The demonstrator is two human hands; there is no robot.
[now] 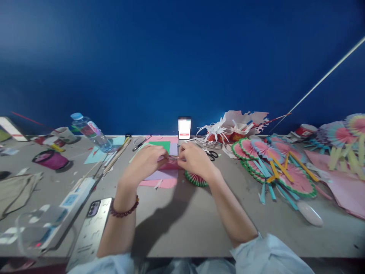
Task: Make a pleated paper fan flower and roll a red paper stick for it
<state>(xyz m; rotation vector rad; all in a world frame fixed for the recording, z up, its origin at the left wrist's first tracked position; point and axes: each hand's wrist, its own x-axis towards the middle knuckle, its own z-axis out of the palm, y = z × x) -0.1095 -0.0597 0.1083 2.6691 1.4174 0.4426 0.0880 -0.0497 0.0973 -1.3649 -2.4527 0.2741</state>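
Note:
Both of my hands are raised over the middle of the table, their fingertips close together. Between them is a piece of deep pink paper (168, 165), its upper edge pinched at both ends. My left hand (149, 158) is closed on the left end of it. On the right end, my right hand (193, 158) is closed too, and my fingers hide part of the edge. Coloured sheets lie below, among them a green sheet (160, 144) and a lilac sheet (161, 175). A pleated paper fan with a green rim (196, 179) rests under my right wrist, partly covered.
A lit phone (184, 128) stands against the blue wall. Scissors (212, 155) lie right of my right hand. Several pleated fans (296, 179) spread over the right side. A water bottle (92, 131), a power strip (68, 207) and another phone (92, 228) are on the left.

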